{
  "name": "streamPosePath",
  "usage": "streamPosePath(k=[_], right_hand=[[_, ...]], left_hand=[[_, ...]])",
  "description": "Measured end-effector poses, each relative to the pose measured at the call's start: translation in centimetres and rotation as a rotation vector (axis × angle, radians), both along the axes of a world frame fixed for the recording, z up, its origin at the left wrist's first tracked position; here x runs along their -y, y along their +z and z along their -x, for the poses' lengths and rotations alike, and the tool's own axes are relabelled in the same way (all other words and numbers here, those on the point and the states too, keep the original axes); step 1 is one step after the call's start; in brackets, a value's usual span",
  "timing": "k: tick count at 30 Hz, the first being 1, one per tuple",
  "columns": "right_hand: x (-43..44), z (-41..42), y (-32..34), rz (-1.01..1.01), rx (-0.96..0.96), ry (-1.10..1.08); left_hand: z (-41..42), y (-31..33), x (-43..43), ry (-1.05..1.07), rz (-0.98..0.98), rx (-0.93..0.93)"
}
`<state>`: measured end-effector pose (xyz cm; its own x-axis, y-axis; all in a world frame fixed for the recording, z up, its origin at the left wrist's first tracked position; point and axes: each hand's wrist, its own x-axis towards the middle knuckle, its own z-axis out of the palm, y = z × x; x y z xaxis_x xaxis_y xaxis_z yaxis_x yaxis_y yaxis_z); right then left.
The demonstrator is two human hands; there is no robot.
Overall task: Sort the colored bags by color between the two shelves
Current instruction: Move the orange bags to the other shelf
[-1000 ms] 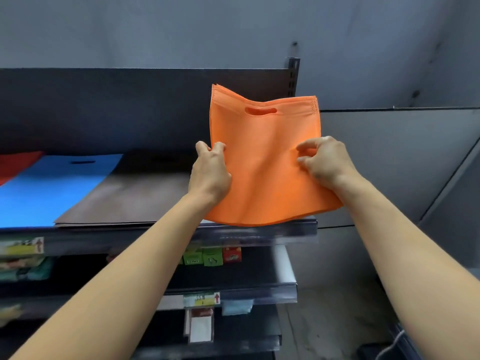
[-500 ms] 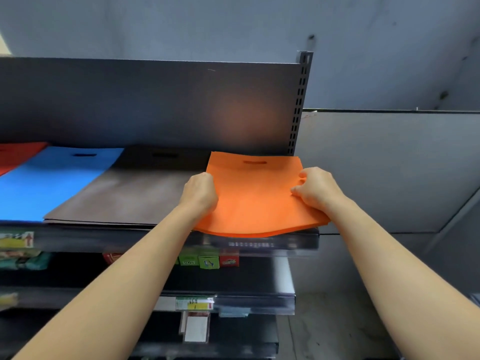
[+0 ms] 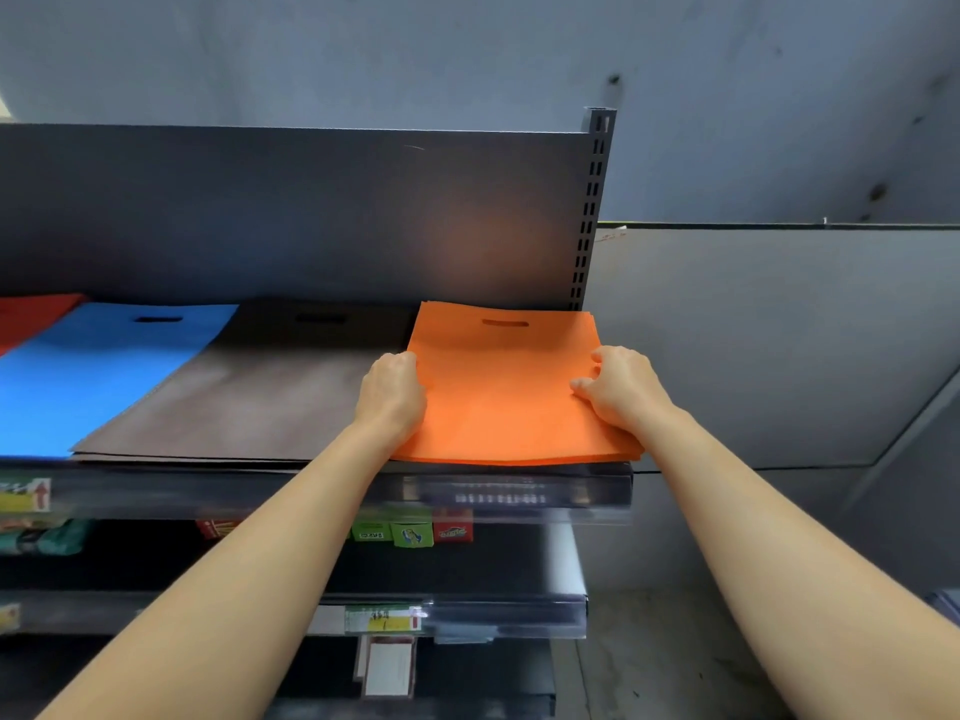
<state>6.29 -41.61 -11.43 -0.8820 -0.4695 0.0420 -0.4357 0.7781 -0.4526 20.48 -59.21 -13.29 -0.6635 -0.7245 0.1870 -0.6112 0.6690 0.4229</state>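
Now orange bags [image 3: 498, 392] lie flat at shelf [image 3: 311, 491] right end, handle slot far side; left grip [image 3: 392, 394] and right grip [image 3: 621, 389] curl on opposite side edges, equally near.

Holds a stack of orange bags [image 3: 498, 402] flat at the right end of the top shelf [image 3: 208, 493], front edge slightly past the shelf's front edge. Grips the stack's left edge with the left hand [image 3: 392, 394] and pinches its right edge with the right hand [image 3: 621, 389]. Shows, leftward along the shelf, brown bags [image 3: 260, 402] just beside the stack, then blue bags [image 3: 93, 376], then red bags [image 3: 31, 317].
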Motion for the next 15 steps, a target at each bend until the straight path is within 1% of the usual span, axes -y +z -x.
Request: streamPosePath(k=[3,6,11,15], right_hand=[[-0.6,-0.5,0.3,-0.030,-0.094,-0.043],[-0.9,-1.5,1.6,-0.023,-0.215,-0.041],[-2.2,-4.4,4.3,0.002,-0.352,-0.004],[-6.2,-6.8,6.1,-0.023,-0.420,-0.052]], left_hand=[[-0.3,0.5,-0.6,-0.002,0.072,-0.008],[-0.4,2.0,-2.0,-0.059,0.143,-0.086],[-0.1,5.3,-5.7,-0.286,0.203,-0.275],[0.6,7.0,-9.4,-0.493,0.227,-0.458]])
